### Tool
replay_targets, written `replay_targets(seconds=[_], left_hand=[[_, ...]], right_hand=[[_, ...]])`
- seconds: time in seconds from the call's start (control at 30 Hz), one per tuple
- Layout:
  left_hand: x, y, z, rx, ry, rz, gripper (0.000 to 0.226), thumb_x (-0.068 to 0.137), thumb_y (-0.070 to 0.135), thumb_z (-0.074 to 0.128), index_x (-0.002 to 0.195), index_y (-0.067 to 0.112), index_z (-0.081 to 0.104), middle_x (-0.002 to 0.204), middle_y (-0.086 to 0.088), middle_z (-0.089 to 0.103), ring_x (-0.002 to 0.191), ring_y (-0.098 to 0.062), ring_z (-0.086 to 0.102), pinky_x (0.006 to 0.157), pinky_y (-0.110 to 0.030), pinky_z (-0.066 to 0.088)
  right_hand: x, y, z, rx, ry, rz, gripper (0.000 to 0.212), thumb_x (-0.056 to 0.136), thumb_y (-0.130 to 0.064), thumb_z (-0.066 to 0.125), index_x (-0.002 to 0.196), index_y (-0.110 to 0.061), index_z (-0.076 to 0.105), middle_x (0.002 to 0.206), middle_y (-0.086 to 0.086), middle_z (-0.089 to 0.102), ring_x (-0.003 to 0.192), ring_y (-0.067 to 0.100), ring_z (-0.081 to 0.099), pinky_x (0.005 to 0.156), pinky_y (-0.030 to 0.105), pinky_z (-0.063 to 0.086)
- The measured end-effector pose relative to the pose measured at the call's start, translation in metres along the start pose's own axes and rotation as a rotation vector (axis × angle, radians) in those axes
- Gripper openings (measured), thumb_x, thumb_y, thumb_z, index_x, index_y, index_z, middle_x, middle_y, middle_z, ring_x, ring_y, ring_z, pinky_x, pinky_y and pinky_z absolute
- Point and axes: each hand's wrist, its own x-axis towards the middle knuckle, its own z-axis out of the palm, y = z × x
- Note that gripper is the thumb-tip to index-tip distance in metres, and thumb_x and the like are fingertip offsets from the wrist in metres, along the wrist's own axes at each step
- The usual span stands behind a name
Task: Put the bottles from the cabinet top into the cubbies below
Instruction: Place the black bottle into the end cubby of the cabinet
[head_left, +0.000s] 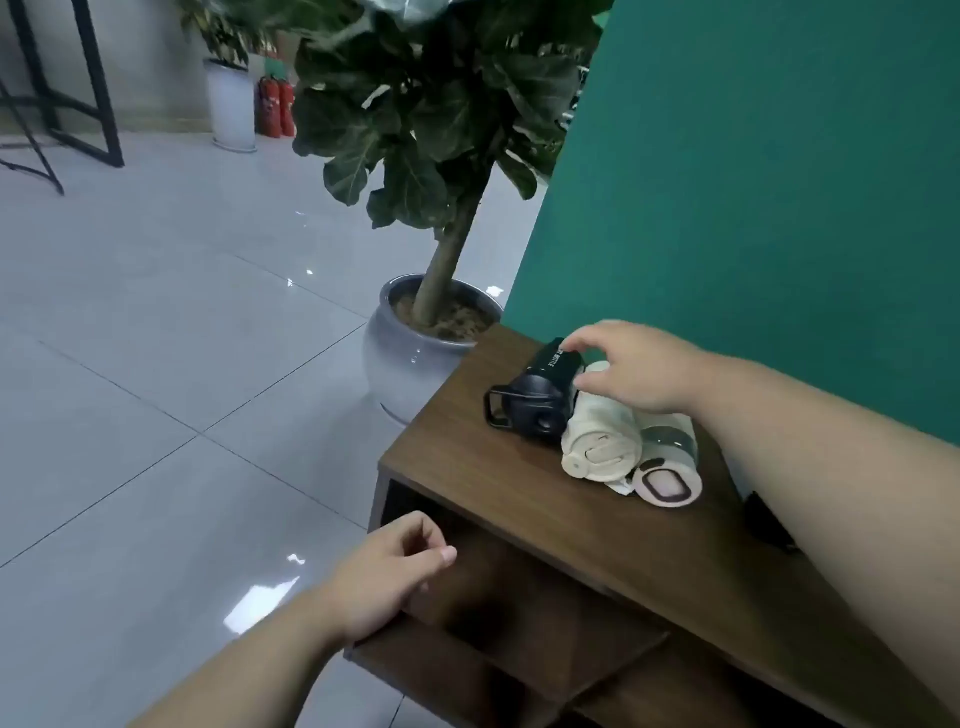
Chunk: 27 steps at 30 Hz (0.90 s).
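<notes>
Right hand (636, 366) spreads its fingers over the black bottle (540, 392), seemingly touching; left hand (387, 577) hangs loosely curled below it.

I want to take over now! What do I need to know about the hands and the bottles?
Right hand: open, fingers touching the black bottle, not yet gripping it.
Left hand: empty, loosely curled, in front of the top left cubby.
Bottles: the black bottle, the cream bottle and the white bottle with a dark band lie on their sides, side by side on the cabinet top.
Done: nothing yet; no bottle shows in the cubbies.
Left: move all three down into the cubbies.
</notes>
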Motion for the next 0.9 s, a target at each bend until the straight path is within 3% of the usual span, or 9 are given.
replay_targets(seconds=[0.1, 0.2, 0.33, 0.47, 0.57, 0.63, 0.8, 0.9], left_hand=[[0.018, -0.002, -0.002, 0.031, -0.010, 0.004, 0.027, 0.072, 0.051, 0.071, 0.080, 0.026, 0.062, 0.069, 0.008, 0.060, 0.066, -0.009, 0.056, 0.064, -0.026, 0.045], [0.026, -0.009, -0.003, 0.185, -0.056, 0.018, 0.020, 0.087, 0.037, 0.074, 0.095, 0.021, 0.065, 0.071, 0.012, 0.060, 0.061, -0.003, 0.051, 0.063, -0.021, 0.043], [0.033, -0.017, -0.008, 0.222, -0.052, 0.001, 0.014, 0.093, 0.031, 0.073, 0.099, 0.022, 0.065, 0.074, 0.012, 0.060, 0.058, 0.000, 0.050, 0.059, -0.019, 0.041], [0.036, -0.020, -0.010, 0.209, -0.040, -0.029, 0.014, 0.093, 0.030, 0.071, 0.100, 0.019, 0.066, 0.060, 0.017, 0.059, 0.051, 0.002, 0.049, 0.055, -0.019, 0.040], [0.035, -0.021, -0.012, 0.218, -0.040, -0.067, 0.019, 0.089, 0.037, 0.072, 0.097, 0.020, 0.067, 0.057, 0.017, 0.059, 0.055, -0.002, 0.051, 0.060, -0.024, 0.043], [0.031, -0.018, -0.014, 0.228, -0.025, -0.093, 0.028, 0.080, 0.044, 0.070, 0.095, 0.021, 0.067, 0.058, 0.016, 0.060, 0.061, -0.007, 0.053, 0.065, -0.027, 0.045], [0.023, -0.021, -0.025, 0.346, -0.014, -0.117, 0.028, 0.077, 0.054, 0.066, 0.092, 0.031, 0.064, 0.079, 0.005, 0.067, 0.074, -0.014, 0.060, 0.081, -0.047, 0.057], [0.014, -0.017, -0.030, 0.350, 0.009, -0.165, 0.024, 0.080, 0.048, 0.068, 0.094, 0.028, 0.063, 0.094, -0.009, 0.072, 0.076, -0.015, 0.060, 0.079, -0.044, 0.055]], right_hand=[[0.038, 0.004, 0.007, -0.231, -0.097, -0.073, 0.053, 0.087, -0.020, 0.065, 0.136, -0.035, 0.053, 0.136, -0.002, 0.055, 0.123, 0.023, 0.052, 0.100, 0.040, 0.044], [0.067, 0.004, 0.018, -0.381, -0.245, -0.126, 0.065, 0.080, -0.012, 0.061, 0.136, -0.043, 0.049, 0.137, -0.006, 0.053, 0.129, 0.024, 0.047, 0.101, 0.049, 0.045], [0.089, 0.001, 0.028, -0.494, -0.366, -0.195, 0.073, 0.078, -0.015, 0.067, 0.142, -0.041, 0.044, 0.144, -0.003, 0.048, 0.134, 0.026, 0.042, 0.106, 0.049, 0.042], [0.098, 0.000, 0.037, -0.488, -0.384, -0.249, 0.087, 0.070, -0.016, 0.081, 0.145, -0.037, 0.042, 0.147, -0.004, 0.048, 0.138, 0.026, 0.041, 0.110, 0.046, 0.039], [0.100, -0.006, 0.041, -0.413, -0.377, -0.289, 0.079, 0.054, -0.020, 0.089, 0.119, -0.043, 0.052, 0.120, -0.009, 0.061, 0.116, 0.023, 0.055, 0.094, 0.046, 0.049], [0.095, -0.014, 0.043, -0.370, -0.360, -0.305, 0.075, 0.050, -0.026, 0.091, 0.112, -0.044, 0.052, 0.111, -0.012, 0.061, 0.106, 0.020, 0.057, 0.088, 0.041, 0.050], [0.061, -0.050, 0.047, -0.338, -0.323, -0.415, 0.072, 0.053, -0.041, 0.088, 0.115, -0.044, 0.050, 0.110, -0.014, 0.060, 0.103, 0.019, 0.058, 0.085, 0.039, 0.051], [0.026, -0.079, 0.049, -0.323, -0.281, -0.529, 0.074, 0.057, -0.048, 0.083, 0.122, -0.042, 0.049, 0.116, -0.014, 0.060, 0.109, 0.018, 0.056, 0.090, 0.040, 0.050]])
